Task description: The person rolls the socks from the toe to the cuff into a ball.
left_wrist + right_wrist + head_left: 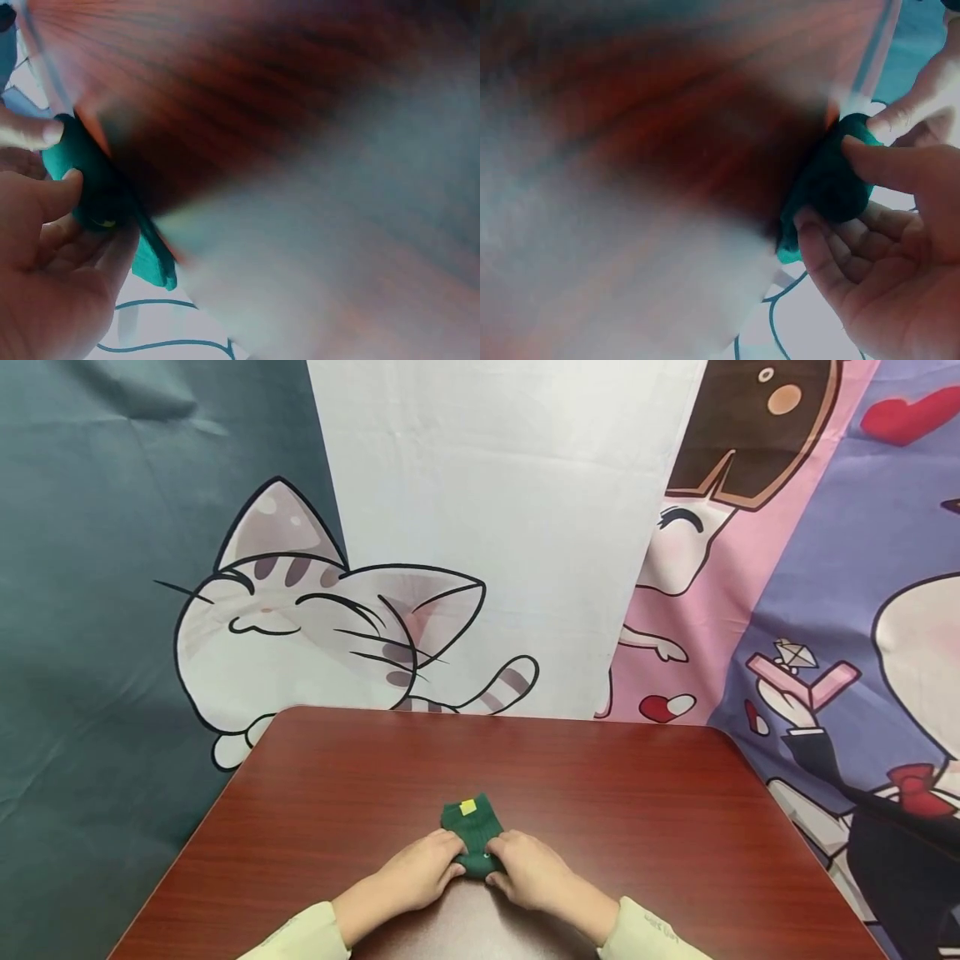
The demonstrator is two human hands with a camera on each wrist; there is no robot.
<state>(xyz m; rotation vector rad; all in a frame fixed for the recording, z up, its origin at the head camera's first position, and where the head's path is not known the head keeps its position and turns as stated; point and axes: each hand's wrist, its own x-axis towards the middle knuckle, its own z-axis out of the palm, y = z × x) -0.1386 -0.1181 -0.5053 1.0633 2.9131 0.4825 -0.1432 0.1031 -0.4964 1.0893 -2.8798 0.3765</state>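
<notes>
A dark green ribbed knit sock (pixel 476 837) lies on the table in the head view, its near end rolled into a thick roll and its flat end pointing away from me. A small yellow patch (pixel 468 807) shows near that far end. My left hand (pixel 426 867) grips the left end of the roll, thumb on the near side and fingers over the top. On the right end, my right hand (pixel 534 870) holds it the same way. Both wrist views show the rolled sock (pixel 88 169) between thumb and fingers, with its flat part (pixel 154 262) trailing beyond the left hand's fingers.
The reddish-brown wooden table (pixel 337 777) has rounded far corners. Behind it hang printed cloths, one with a cartoon cat (pixel 300 643) and others with cartoon people on pink and purple. Pale sleeves (pixel 307 935) cover my forearms near the table's front.
</notes>
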